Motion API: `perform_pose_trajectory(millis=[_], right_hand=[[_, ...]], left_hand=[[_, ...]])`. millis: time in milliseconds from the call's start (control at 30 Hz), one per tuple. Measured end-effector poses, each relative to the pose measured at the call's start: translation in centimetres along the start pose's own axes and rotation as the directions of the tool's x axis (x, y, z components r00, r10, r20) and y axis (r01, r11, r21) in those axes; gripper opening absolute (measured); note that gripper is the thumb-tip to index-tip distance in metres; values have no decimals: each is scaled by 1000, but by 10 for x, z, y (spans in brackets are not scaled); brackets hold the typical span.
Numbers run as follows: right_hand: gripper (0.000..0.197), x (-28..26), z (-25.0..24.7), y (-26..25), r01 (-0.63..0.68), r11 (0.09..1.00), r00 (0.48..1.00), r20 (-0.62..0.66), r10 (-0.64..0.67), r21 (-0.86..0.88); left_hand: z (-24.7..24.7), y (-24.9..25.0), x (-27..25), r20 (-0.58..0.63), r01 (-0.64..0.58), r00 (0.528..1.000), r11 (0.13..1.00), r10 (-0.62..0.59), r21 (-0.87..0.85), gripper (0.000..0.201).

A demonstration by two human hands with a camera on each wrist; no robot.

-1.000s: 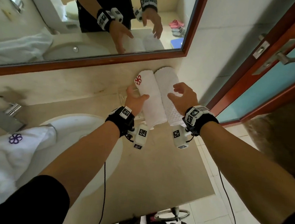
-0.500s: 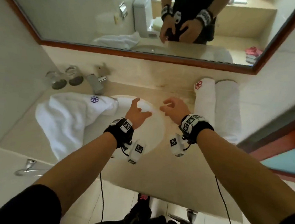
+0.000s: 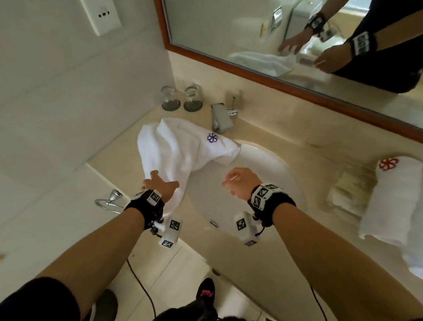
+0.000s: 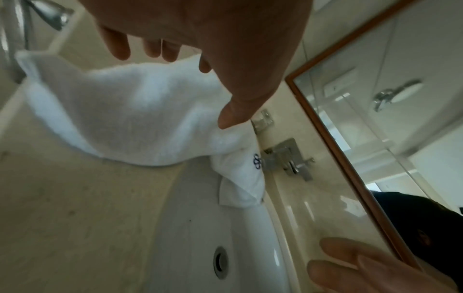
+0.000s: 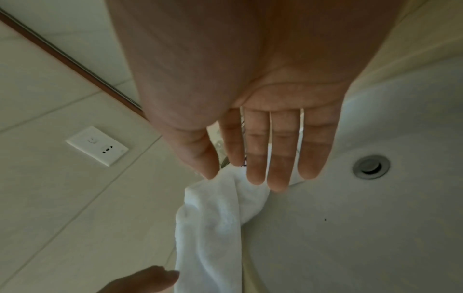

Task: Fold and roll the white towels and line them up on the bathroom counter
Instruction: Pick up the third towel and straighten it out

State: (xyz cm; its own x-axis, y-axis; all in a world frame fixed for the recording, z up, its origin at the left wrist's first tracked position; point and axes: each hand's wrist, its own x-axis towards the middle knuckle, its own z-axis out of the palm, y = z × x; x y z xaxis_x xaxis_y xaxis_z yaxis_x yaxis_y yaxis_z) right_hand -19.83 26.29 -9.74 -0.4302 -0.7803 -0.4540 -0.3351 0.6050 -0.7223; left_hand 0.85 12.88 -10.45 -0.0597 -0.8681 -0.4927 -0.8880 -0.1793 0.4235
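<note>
towels: one loose point(image 3: 178, 152), two rolled point(image 3: 392, 200); left hand point(image 3: 159, 185), right hand point(image 3: 240, 183) spread, empty.

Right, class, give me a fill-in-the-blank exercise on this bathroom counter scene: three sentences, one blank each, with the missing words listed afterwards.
1. The loose towel beside the sink bears a flower logo coloured ____.
2. The rolled towel at the counter's right end bears a flower logo coloured ____.
3. The number of upturned glasses standing left of the tap is ____.

Missing words: purple; red; two.
</note>
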Motion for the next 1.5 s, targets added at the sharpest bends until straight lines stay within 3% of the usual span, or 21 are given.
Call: perform_pose_trajectory(millis=[200, 300, 400, 500, 600, 667, 700, 733, 800, 867, 933, 1033, 1100, 1167, 1267, 1300, 1400, 1500], right_hand=[[9, 33, 33, -36, -6, 1000, 999, 35, 5, 29], [9, 46, 50, -49, 0, 999, 999, 52, -2, 38], [16, 58, 67, -54, -22, 999, 993, 121, 18, 33], [42, 59, 75, -56, 15, 998, 982, 188, -3, -66], [89, 53, 79, -60, 115, 983, 954, 292, -68, -145], [123, 49, 82, -61, 186, 974, 953, 265, -146, -132], [130, 48, 81, -61, 212, 972, 959, 214, -187, -100], [129, 46, 76, -61, 227, 970, 965, 155, -213, -82], [102, 35, 58, -66, 210, 976, 978, 10, -210, -51], [66, 23, 35, -64, 214, 977, 962, -167, -214, -16], [45, 11, 17, -58, 252, 968, 915, -327, -238, 3], [24, -16, -5, -52, 259, 966, 878, -416, -236, 0], [7, -35, -22, -54, 262, 955, 858, -486, -166, 137], [7, -57, -44, -56, 279, 920, 827, -556, -84, 276], [21, -98, -77, -50, 333, 911, 808, -572, -141, 245], [21, -111, -86, -45, 333, 916, 804, -575, -151, 225], [9, -139, -106, -21, 315, 928, 771, -624, -129, 197], [11, -161, -115, 2, 299, 929, 724, -686, -71, 219]], left_hand=[[-8, -21, 34, 0, 108, 994, 978, -110, -180, 97], [-6, -26, 46, 56, 149, 989, 926, -138, -348, 99], [-1, -31, 55, 130, 163, 985, 886, -118, -433, 75], [-1, -22, 56, 223, 154, 974, 830, -37, -536, 55], [-13, 9, 49, 262, 80, 960, 788, 105, -610, 37], [-23, 37, 37, 324, 38, 921, 779, 215, -626, 27], [-27, 49, 31, 347, 29, 903, 771, 253, -636, 29], [-30, 59, 27, 358, 24, 891, 757, 280, -653, 40], [-38, 80, 12, 361, -13, 874, 757, 326, -653, 57], [-42, 99, -9, 363, -94, 836, 759, 412, -644, 50], [-43, 118, -32, 359, -156, 785, 721, 506, -675, 38], [-44, 144, -78, 409, -151, 630, 621, 660, -769, 24], [-44, 160, -106, 406, -137, 540, 553, 737, -822, 28], [-42, 171, -127, 367, -264, 477, 529, 799, -807, 52], [-28, 180, -149, 364, -572, 330, 491, 871, -657, 72], [-22, 182, -154, 357, -629, 316, 475, 879, -615, 68], [-1, 185, -171, 302, -691, 345, 458, 889, -559, 44], [15, 186, -189, 272, -609, 412, 485, 870, -627, 28]])
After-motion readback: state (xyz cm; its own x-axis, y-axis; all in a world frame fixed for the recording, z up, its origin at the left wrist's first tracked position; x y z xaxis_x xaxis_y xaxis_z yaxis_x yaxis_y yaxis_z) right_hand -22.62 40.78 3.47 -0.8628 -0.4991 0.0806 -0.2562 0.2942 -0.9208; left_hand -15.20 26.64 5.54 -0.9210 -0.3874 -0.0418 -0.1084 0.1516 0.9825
